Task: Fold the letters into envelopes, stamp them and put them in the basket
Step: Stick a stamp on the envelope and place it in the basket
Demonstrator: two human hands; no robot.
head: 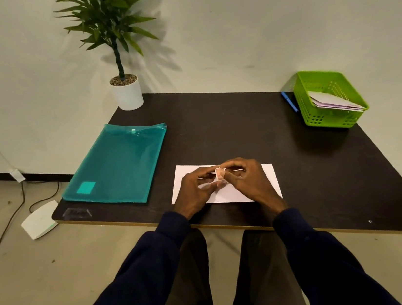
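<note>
left hand [195, 191] and right hand [248, 180] pinch a stamp [220, 175] over the envelope [228, 196]; print unreadable.

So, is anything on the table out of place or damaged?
Nothing stands out. The envelopes lean slanted in the basket; left hand and right hand pinch a stamp over the paper.

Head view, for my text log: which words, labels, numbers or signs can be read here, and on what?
No text can be read anywhere.
Stamp: pinkish print, too small to read.
Patch on the folder: a pale square with no legible writing.
Envelopes in the basket: no legible writing.
Clear item at the table corner: dark marks, blurred.
</note>
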